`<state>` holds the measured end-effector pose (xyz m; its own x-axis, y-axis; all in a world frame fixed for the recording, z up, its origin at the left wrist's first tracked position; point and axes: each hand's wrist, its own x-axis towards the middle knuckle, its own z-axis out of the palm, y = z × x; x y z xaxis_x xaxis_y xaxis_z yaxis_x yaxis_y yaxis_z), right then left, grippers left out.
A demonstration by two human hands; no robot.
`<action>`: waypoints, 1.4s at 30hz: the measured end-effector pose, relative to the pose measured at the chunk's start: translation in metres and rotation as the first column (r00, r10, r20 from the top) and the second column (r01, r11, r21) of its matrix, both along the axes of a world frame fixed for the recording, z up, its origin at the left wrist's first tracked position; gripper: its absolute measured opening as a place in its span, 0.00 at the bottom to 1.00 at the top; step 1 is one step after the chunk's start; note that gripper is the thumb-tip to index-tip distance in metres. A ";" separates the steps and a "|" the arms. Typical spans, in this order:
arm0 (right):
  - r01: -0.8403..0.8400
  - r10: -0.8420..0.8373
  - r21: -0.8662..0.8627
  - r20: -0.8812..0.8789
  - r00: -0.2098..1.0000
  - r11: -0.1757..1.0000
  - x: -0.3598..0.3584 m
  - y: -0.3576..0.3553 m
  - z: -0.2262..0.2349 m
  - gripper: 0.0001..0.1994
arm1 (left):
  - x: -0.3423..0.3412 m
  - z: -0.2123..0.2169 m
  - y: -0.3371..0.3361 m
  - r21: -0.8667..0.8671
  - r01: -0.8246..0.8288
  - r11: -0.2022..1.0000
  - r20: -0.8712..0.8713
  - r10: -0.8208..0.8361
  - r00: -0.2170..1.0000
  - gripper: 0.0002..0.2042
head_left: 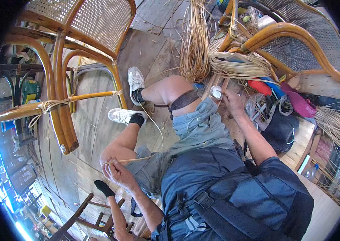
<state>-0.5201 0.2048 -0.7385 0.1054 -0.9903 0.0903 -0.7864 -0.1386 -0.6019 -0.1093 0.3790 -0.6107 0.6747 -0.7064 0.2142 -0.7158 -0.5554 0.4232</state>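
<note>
Between the pinched fingers of my left hand (118, 176) is a thin rattan strip (138, 159), held beside my bare knee and reaching across my grey shorts. My right hand (234, 103) is closed on a small white crumpled object (216, 92), just past my other knee; its exact kind is unclear. A dark brown pad (184, 100) is strapped around that leg near the knee. Close to my right hand lie a coil of rattan strips (240, 66) and a hanging bundle of long rattan strands (195, 48).
A rattan chair frame with woven cane panels (97, 32) stands at the left. Another cane chair (302, 48) lies at the upper right. A red object (259, 86), a magenta cloth (297, 100) and a dark bag (279, 132) are on the right. Another person's leg (115, 215) shows below.
</note>
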 end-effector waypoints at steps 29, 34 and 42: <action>-0.832 -0.635 0.358 0.773 0.010 0.423 0.310 -0.034 0.103 0.07 | 0.011 -0.013 0.021 0.010 -0.027 1.000 0.166 0.025 0.986 0.06; -0.885 -0.469 0.245 0.882 0.034 0.397 0.378 -0.027 0.107 0.06 | 0.012 -0.018 0.025 -0.004 -0.041 0.999 0.161 0.041 0.986 0.05; -0.895 -0.343 0.159 0.939 0.007 0.417 0.404 -0.031 0.115 0.06 | 0.013 -0.020 0.025 -0.010 -0.035 0.999 0.191 0.037 0.981 0.06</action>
